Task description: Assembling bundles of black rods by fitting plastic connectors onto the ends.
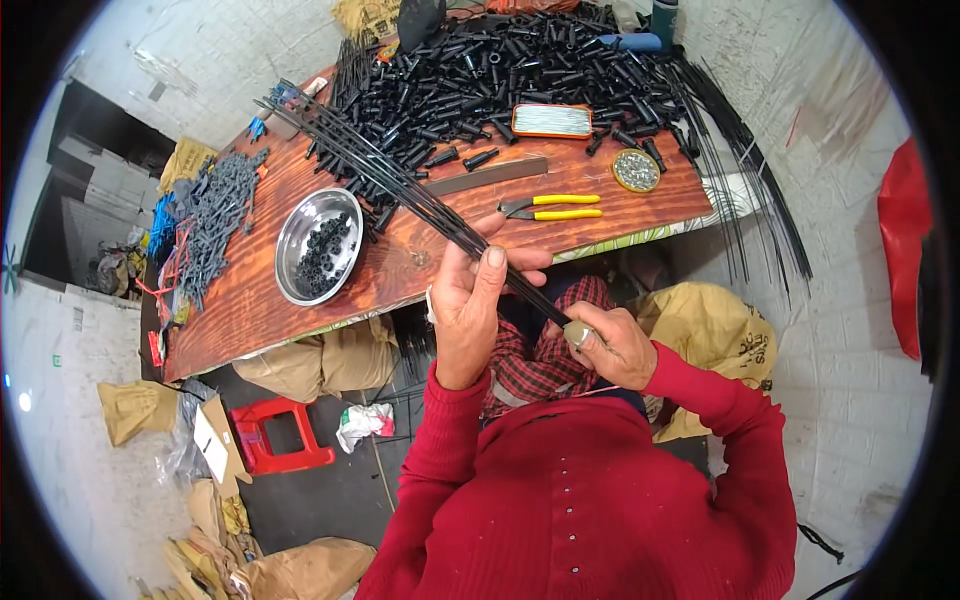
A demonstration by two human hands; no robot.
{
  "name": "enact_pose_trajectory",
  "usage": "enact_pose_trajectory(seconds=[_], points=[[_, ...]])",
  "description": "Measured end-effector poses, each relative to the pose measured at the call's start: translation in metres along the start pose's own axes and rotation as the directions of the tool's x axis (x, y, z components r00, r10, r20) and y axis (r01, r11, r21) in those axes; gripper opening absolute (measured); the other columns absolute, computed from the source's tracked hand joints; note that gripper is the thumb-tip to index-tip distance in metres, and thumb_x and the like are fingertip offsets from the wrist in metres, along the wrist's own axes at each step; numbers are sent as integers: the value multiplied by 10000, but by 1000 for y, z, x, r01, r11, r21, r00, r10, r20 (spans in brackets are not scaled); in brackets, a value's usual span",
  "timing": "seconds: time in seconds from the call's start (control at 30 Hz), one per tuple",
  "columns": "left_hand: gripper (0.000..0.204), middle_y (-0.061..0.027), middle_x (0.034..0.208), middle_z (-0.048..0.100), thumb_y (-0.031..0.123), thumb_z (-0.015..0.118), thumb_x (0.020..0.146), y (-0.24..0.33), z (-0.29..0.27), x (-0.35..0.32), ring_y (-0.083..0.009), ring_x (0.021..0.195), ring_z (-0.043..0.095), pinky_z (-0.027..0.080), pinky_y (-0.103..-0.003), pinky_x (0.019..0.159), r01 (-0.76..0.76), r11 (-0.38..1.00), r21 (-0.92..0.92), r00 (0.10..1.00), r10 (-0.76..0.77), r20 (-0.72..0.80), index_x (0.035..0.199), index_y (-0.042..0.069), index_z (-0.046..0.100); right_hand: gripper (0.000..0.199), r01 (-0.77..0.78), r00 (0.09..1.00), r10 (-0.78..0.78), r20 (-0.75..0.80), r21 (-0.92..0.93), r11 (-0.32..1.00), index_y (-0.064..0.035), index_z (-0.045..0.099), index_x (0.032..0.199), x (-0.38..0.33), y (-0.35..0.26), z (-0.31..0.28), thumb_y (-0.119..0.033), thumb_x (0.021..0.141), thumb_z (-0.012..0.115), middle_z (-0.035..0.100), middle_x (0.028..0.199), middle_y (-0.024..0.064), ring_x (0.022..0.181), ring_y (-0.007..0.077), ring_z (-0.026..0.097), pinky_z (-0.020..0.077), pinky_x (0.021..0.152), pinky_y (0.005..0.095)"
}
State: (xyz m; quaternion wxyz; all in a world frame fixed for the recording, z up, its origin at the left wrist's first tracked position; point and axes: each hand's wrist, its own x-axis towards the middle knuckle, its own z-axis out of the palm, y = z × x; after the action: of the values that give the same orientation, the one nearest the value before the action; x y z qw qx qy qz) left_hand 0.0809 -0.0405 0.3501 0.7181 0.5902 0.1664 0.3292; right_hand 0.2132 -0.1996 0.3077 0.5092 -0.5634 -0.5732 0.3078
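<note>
A bundle of long thin black rods (392,180) slants from the upper left down to my lap. My left hand (468,312), palm up, closes around its middle, with the thumb lying on top. At the lower end my right hand (618,346) grips the rods, and something pale is wrapped on its thumb. Just beyond my left fingers lie pliers (560,206) with yellow handles on the wooden table (400,270). To the left stands a metal bowl (292,250) of small black ring-like parts (325,250).
Black tubular parts (470,85) heap the table's back, near an orange-rimmed tray (552,134) of thin pale pins and a round dish (636,170) of small metal pieces. Grey parts (215,215) pile at left; more rods (745,160) overhang the right edge. A red stool (285,437) stands below.
</note>
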Motion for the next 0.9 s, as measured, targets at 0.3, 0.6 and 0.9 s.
enact_pose_trajectory(seconds=[0.3, 0.6, 0.9], points=[[461, -253, 1126, 689, 245, 499, 1056, 2, -1, -1, -244, 915, 707, 585, -341, 805, 46, 994, -98, 998, -41, 54, 1405, -34, 385, 422, -209, 975, 177, 132, 295, 932, 10, 602, 1061, 11, -11, -2, -366, 1078, 411, 522, 585, 32, 493, 104, 504, 400, 483, 278], [462, -244, 1156, 679, 156, 558, 1018, 0, -2, 4, -247, 910, 713, 587, -330, 801, 44, 987, -153, 999, -45, -5, 1407, -41, 403, 310, -161, 987, 159, 26, 210, 964, -13, 612, 1041, 26, -14, 3, -256, 1068, 422, 539, 588, 34, 483, 107, 521, 417, 473, 284], [319, -221, 1034, 707, 40, 583, 979, 14, -3, -21, -260, 855, 712, 579, -367, 814, -85, 996, 30, 986, 88, -140, 1273, -50, 498, 225, 68, 994, -87, -68, -249, 966, -47, 673, 1026, 29, 33, -57, -245, 964, 586, 677, 871, 128, 803, 301, 678, 531, 741, 377]])
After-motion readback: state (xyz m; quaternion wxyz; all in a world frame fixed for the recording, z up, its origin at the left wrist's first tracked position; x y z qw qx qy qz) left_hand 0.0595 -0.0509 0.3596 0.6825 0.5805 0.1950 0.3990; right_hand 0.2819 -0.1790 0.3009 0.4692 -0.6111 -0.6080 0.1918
